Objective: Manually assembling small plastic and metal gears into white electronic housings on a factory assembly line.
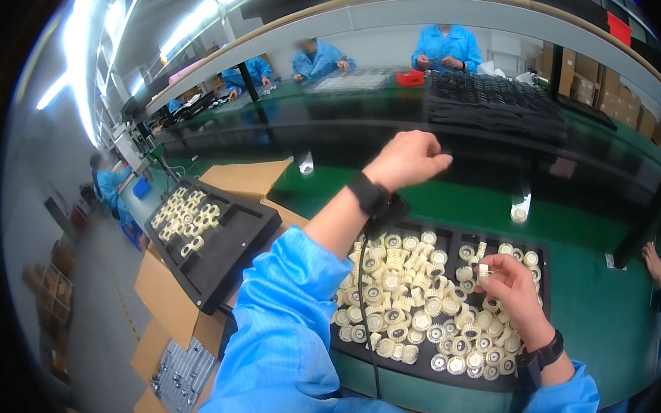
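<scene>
My left hand (409, 160) reaches over the dark conveyor belt (327, 136), its fingers curled downward and pressed together. Whatever they may hold is hidden beneath the hand. Above the right side of a black tray (545, 277), my right hand (516, 292) pinches a small cream toothed gear (483, 270) between thumb and fingers. Under both arms, that tray holds a heap of similar cream gears (394, 278), some with metallic centres. Another gear lies on a white slip (520, 210) on the belt's near side. Dark bands circle both my wrists.
To the left, a second black tray (250, 237) with cream gears rests on an open cardboard box (167, 290). Below it, another box contains metal parts (183, 382). A long shelf (350, 15) spans overhead. Co-workers in blue sit opposite; a person's hand (655, 264) shows at right.
</scene>
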The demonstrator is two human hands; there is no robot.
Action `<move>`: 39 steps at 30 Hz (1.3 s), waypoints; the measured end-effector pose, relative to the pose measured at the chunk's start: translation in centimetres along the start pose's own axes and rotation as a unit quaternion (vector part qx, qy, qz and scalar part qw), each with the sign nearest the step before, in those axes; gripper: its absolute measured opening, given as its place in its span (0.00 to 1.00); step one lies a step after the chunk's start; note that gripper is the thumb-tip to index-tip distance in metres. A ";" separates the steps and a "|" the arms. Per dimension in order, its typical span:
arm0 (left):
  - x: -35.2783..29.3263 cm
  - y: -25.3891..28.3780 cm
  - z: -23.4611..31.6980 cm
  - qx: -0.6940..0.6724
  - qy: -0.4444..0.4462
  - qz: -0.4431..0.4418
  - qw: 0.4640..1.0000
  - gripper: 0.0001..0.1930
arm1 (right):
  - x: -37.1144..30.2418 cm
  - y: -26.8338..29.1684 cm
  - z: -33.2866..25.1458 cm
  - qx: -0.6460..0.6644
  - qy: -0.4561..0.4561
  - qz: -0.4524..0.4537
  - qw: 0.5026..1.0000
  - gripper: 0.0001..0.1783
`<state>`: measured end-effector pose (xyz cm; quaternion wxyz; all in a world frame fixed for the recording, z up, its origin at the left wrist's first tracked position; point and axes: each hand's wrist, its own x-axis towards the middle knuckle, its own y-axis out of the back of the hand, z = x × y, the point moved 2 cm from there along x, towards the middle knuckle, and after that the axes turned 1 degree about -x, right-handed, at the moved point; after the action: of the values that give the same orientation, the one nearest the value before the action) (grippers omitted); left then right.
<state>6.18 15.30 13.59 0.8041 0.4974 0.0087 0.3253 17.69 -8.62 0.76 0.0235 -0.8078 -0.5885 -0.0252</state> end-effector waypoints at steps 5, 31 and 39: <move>2.6 -2.2 -9.2 0.036 0.130 -0.012 0.991 0.22 | 0.0 0.0 -0.2 -0.001 -0.012 0.000 1.000 0.17; 5.9 -4.0 -35.9 0.261 0.408 0.067 0.873 0.24 | 0.2 0.4 0.4 -0.005 -0.084 0.048 0.995 0.20; 6.5 -5.3 -32.5 0.256 0.340 0.043 0.904 0.19 | -0.1 0.6 0.7 -0.022 -0.073 0.044 0.996 0.20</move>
<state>3.05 43.03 -5.14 0.5827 0.5450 0.3434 0.4955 18.22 -8.87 0.04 -0.0363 -0.8326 -0.5522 0.0222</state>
